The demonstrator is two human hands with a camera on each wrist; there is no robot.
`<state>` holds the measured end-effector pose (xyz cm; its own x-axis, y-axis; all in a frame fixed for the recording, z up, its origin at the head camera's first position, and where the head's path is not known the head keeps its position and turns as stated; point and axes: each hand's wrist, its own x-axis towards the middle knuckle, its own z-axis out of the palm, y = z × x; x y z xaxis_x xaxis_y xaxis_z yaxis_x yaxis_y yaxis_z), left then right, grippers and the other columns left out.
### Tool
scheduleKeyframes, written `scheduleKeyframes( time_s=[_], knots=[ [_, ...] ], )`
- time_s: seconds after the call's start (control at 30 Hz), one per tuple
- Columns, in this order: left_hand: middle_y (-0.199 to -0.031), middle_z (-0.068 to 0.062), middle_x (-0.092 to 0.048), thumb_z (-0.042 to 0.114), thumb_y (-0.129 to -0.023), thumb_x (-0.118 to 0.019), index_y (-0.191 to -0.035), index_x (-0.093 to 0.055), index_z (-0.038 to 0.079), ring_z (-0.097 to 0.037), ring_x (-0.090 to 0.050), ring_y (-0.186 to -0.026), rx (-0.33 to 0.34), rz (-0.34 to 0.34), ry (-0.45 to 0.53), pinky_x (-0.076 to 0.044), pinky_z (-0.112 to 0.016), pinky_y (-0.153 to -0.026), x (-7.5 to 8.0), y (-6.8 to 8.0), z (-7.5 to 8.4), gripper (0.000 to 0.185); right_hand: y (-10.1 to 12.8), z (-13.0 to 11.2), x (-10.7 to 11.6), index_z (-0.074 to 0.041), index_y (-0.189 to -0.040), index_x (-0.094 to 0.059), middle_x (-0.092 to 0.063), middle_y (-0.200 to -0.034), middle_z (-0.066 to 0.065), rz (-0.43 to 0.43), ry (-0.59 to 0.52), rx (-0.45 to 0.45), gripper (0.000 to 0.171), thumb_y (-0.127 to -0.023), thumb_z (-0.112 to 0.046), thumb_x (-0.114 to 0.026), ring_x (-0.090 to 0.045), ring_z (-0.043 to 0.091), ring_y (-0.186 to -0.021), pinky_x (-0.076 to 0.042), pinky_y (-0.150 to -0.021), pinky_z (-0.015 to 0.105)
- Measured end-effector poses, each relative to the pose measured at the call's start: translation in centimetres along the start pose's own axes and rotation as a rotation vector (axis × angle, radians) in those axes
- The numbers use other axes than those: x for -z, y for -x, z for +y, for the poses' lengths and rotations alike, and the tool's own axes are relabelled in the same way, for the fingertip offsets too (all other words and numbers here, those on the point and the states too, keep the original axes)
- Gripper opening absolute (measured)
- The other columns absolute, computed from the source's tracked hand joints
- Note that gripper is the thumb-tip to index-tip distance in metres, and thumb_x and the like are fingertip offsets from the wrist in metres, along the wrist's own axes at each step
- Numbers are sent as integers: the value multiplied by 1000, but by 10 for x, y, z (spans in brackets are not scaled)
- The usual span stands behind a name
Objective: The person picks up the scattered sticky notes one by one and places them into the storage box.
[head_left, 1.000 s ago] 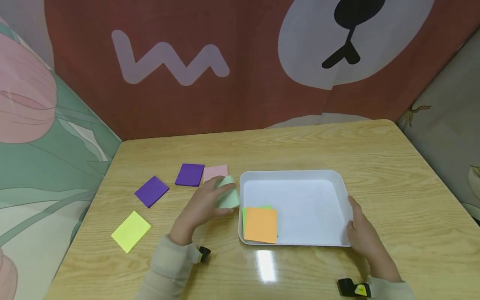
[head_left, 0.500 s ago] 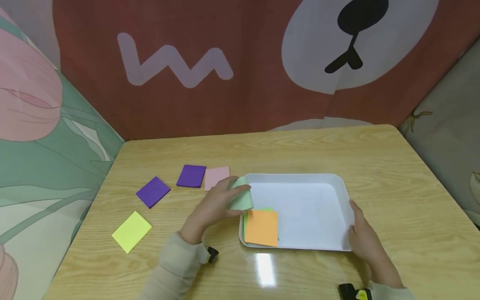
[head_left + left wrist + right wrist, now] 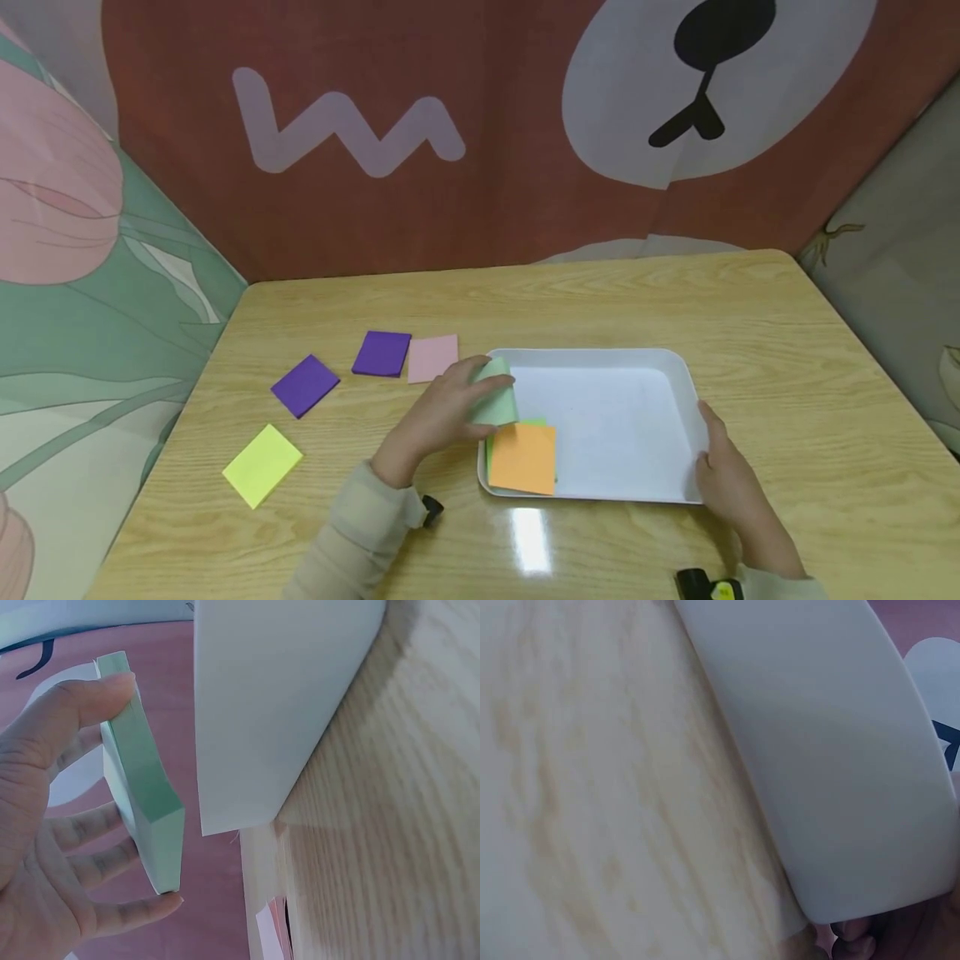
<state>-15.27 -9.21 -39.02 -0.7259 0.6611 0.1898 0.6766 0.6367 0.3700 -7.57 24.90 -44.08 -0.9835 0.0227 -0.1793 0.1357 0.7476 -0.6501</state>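
A yellow pad (image 3: 262,464), two purple pads (image 3: 304,385) and a pink pad (image 3: 432,357) are lying on the table (image 3: 787,350). The left hand (image 3: 438,414) is pinching a pale green pad (image 3: 497,400) over the left rim of the white tray (image 3: 637,358), just above the orange pad (image 3: 522,457) inside. The right hand (image 3: 723,479) is gripping the tray's right edge.

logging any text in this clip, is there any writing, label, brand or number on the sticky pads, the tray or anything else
No readable text in any view.
The pale green pad in the left hand, the orange pad, purple pads, pink pad and yellow pad are blank.
The white tray is unmarked.
The yellow tag by the right hand is too small to read.
The backdrop shows only a zigzag and a bear face.
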Motion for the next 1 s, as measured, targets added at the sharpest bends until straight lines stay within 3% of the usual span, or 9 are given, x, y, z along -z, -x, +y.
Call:
scheduleKeyframes(
  time_s=[0.73,1.0],
  knots=[
    [-131,-15,-33,28,-65,-74,-121,-50,23,-29,-33,-116,-3,-27,-2,-34,-43,-88,-6,-9,3,61,-1,-1,0,1,-135,9,-13,-128,40,-9,2,3,57,-87,3,-22,-15,52,-115,-19,-88,59],
    [-129,-14,-35,29,-65,-74,-120,-51,22,-28,-35,-115,-37,-25,-3,-31,-41,-91,-9,-13,5,59,0,-1,0,2,-135,9,-12,-128,40,-3,-9,24,56,-87,4,-21,-15,52,-115,-19,-88,60]
  ],
)
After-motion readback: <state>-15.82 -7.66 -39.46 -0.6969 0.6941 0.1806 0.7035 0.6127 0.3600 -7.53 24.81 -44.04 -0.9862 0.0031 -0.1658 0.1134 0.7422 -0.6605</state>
